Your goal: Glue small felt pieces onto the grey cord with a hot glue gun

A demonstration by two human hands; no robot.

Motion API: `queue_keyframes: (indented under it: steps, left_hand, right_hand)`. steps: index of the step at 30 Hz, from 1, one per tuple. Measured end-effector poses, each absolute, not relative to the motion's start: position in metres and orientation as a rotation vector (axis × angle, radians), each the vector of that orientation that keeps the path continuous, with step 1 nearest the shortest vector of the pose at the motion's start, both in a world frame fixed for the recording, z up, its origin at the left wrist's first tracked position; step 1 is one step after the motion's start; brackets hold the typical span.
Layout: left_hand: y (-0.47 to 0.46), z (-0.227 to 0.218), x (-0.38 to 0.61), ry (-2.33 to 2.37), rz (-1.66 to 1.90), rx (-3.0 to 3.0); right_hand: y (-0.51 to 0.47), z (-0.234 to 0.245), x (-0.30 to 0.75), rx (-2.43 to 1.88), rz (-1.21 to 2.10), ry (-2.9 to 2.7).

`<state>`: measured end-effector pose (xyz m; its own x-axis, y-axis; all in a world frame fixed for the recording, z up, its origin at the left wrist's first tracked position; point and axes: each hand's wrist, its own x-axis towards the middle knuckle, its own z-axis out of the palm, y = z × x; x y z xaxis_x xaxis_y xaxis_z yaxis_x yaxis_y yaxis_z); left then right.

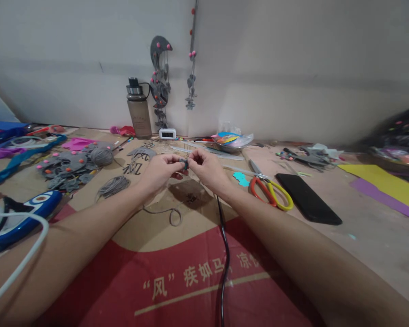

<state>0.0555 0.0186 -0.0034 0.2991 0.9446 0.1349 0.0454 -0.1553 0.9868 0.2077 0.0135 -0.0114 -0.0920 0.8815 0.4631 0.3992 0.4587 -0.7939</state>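
My left hand (162,171) and my right hand (207,169) meet above the cardboard sheet (150,236), fingers pinched together on a small grey felt piece (184,164) held between them. A thin grey cord (170,213) trails down from the hands and loops on the cardboard. A black cable (224,254) runs under my right wrist toward the near edge. A dark scorched patch (191,194) lies just below the hands.
Grey felt cutouts with pink dots (68,168) and a grey yarn ball (102,156) lie at left. Scissors with red and yellow handles (271,190) and a black phone (306,198) lie at right. A water bottle (138,111), a small white clock (167,133) and hanging felt mobiles (160,77) stand by the wall.
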Motion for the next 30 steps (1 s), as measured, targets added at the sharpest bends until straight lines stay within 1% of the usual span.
queue_keyframes:
  steps: [10,12,17,20,30]
  left_hand:
    - [0.022,0.000,0.053,0.992,1.030,1.460]
    - [0.022,0.000,0.052,1.033,1.021,1.542]
    - [0.020,0.006,0.047,1.239,1.043,1.954]
    - [0.020,0.008,0.046,1.295,1.018,2.043]
    - [0.027,-0.004,0.047,1.237,1.110,1.699]
  right_hand:
    - [0.019,-0.016,0.210,-1.114,0.608,-1.731]
    - [0.017,-0.014,0.209,-1.131,0.604,-1.733]
    - [0.014,-0.011,0.209,-1.128,0.533,-1.782]
    - [0.013,-0.012,0.209,-1.099,0.478,-1.833]
    - [0.006,-0.014,0.204,-1.104,0.265,-1.817]
